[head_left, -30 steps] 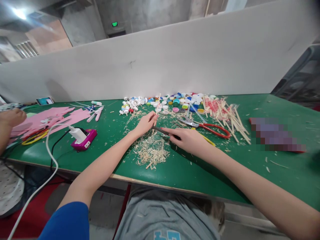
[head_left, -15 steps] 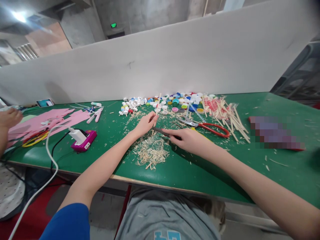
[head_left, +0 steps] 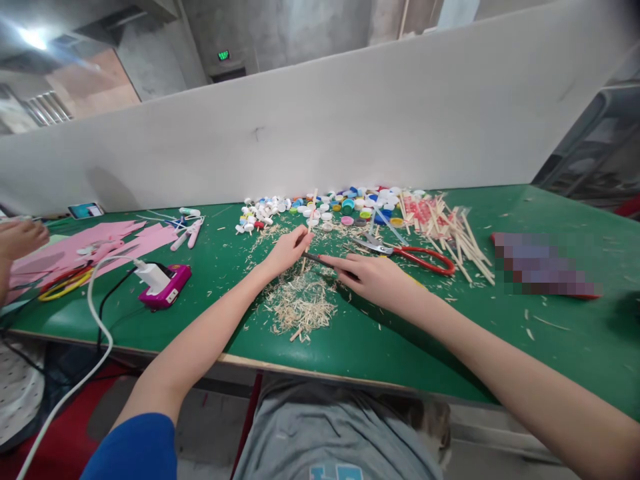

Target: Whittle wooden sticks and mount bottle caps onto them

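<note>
A: What lay nearest to us?
B: A pile of shavings (head_left: 303, 308) on the worktop (head_left: 240, 341). Beyond it, our right hand (head_left: 367, 275) grasped a dark, narrow tool (head_left: 319, 259), pointing leftward.
A: And where was the wooden stick (head_left: 313, 206)?
B: In our left hand (head_left: 289, 249), which pinched it between the fingers, so this hand was the nearer one. The stick's long axis ran away from us, toward the bottle caps (head_left: 347, 207); the tool came crosswise from the right. Whether the two touched, we could not tell.
</note>
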The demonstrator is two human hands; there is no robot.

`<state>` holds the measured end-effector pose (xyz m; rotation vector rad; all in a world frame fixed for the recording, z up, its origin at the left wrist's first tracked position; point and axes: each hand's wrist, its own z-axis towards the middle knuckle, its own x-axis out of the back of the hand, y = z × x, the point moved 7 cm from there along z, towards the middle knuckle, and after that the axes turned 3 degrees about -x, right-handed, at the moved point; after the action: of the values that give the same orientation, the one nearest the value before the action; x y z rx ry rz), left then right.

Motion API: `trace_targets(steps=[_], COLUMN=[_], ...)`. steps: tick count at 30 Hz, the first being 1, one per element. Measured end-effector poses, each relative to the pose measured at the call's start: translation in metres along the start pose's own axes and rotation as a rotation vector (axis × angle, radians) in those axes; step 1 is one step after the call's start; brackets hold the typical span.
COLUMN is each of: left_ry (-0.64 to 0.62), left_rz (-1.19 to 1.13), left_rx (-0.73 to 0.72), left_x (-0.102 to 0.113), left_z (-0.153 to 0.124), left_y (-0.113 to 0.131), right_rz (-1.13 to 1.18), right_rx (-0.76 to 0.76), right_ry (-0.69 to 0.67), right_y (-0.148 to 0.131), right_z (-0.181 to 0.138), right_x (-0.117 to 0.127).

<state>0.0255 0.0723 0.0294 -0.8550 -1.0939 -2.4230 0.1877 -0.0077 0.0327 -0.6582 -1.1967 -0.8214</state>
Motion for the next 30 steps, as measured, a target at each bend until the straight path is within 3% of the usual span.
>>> trace_targets(steps=[11, 30], left_ry=[-0.003, -0.011], left_rz=[-0.005, 0.010], left_rx=[0.005, -0.011], left_x=[0.001, 0.000], left_z=[-0.001, -0.001], left_y=[-0.001, 0.004], right_rz=[0.184, 0.093], right_rx=[-0.005, 0.040], right_ry=[-0.038, -0.111], right_y=[-0.003, -0.011], right_z=[-0.002, -0.001], right_x=[0.001, -0.010])
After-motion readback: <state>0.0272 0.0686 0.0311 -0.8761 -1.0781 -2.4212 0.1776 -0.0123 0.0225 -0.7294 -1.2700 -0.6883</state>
